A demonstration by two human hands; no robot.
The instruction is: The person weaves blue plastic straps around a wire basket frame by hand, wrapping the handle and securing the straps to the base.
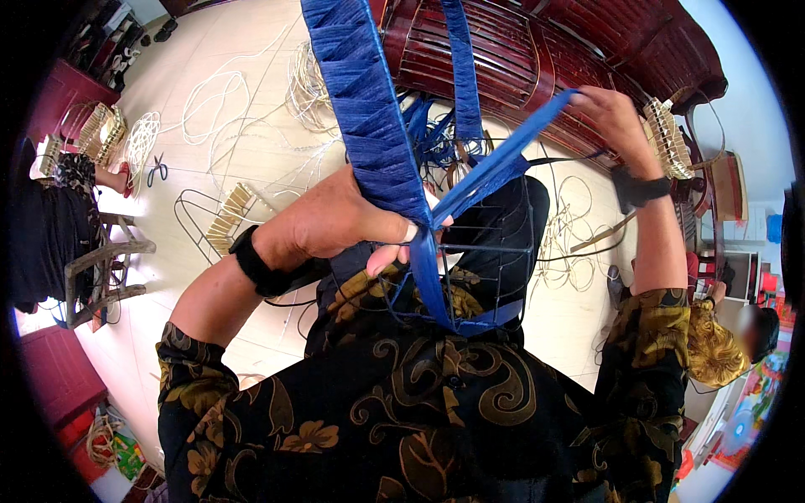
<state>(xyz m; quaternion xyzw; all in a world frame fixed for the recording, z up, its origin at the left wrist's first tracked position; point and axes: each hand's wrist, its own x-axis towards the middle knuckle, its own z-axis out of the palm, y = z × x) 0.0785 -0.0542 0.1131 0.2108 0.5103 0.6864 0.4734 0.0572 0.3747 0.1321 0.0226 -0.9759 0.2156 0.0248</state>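
Note:
A black wire frame (530, 249) rests at my lap, with a wide band (360, 101) wrapped in overlapping blue strip rising from it. My left hand (331, 220) is closed around the lower end of this band, its thumb pressed on the wrapping. From that spot a loose blue strip (516, 138) runs up and to the right. Its far end is pinched in the fingers of my right hand (615, 126), which is slightly blurred and holds the strip stretched out. Another blue length (429, 289) hangs below my left thumb along the frame.
A dark red slatted bench (478, 54) stands ahead. White cord (222, 96), scissors (157, 170) and a partly woven frame (233, 220) lie on the tiled floor. One person (54, 226) is by a wooden stool (105, 268) at left; another (717, 348) is at right.

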